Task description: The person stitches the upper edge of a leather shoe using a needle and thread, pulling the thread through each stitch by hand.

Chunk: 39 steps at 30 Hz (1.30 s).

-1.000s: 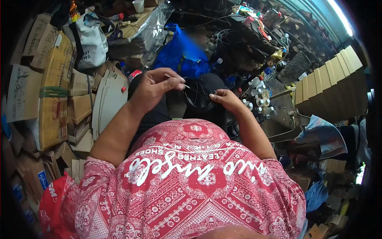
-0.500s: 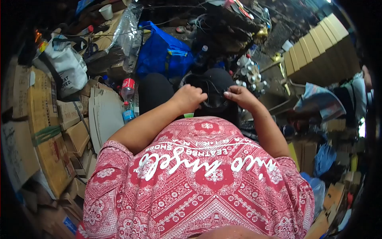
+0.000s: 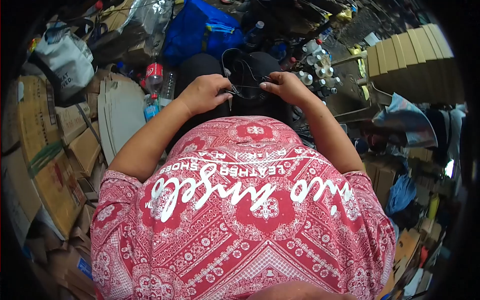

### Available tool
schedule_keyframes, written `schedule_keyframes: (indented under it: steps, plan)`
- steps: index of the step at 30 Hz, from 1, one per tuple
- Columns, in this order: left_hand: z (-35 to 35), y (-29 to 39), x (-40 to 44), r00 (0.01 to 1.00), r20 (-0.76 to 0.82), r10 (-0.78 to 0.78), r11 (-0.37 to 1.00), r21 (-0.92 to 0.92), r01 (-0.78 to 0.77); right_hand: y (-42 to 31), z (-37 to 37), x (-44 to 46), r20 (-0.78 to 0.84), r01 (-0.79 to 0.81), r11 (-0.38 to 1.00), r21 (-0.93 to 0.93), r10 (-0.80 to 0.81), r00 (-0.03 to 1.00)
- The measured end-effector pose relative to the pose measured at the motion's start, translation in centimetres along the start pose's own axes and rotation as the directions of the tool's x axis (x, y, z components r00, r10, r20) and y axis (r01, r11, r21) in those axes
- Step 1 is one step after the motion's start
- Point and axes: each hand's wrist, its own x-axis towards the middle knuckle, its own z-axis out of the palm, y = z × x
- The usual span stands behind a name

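Observation:
Over my lap, a thin thread [image 3: 247,87] runs between my two hands, with loose dark loops beside it. My left hand [image 3: 207,93] is closed in a pinch on one end; a small bright sliver at its fingertips is too small to name. My right hand [image 3: 287,87] pinches the other end between thumb and fingers. Under and just beyond the thread, a dark piece [image 3: 240,75] lies on my black-clad knees. Its outline merges with the trousers, so I cannot tell its kind.
A blue bag [image 3: 200,32] lies beyond my knees. Several white-capped bottles [image 3: 317,65] stand at right, near stacked cardboard pieces [image 3: 407,50]. On the left are a red-labelled bottle [image 3: 154,77], a grey board [image 3: 120,112], cardboard boxes [image 3: 47,150] and a white bag [image 3: 65,57].
My hands have moved apart, the left one going further left, and the thread between them now shows as a straight line. The whole view has tilted, shifting the surroundings upward.

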Motion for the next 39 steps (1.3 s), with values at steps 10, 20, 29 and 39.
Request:
schedule_keyframes:
  steps: [10, 20, 29, 39]
  plan:
    - [-2.0, 1.5, -1.0, 0.998, -0.067, -0.001, 1.0, 0.023, 0.002, -1.5, -3.1, -0.2, -0.029, 0.172, 0.762, 0.625, -0.198, 0.98]
    - [-5.6, -1.2, -4.5, 1.0, -0.029, -0.011, 0.964, 0.263, 0.018, 3.3, -4.9, -5.0, 0.288, -0.011, 0.993, 0.115, -0.023, 0.957]
    - [-22.5, -11.3, -22.4, 0.737, -0.477, -0.48, 0.446, 0.59, 0.673, 24.3, -16.5, -15.5, -0.438, -0.594, 0.66, -0.46, 0.414, 0.798]
    - [-4.2, 0.1, 0.4, 0.997, -0.031, -0.074, 0.995, -0.075, 0.072, 2.3, -2.8, -3.6, 0.046, 0.078, 0.994, 0.078, -0.082, 0.996]
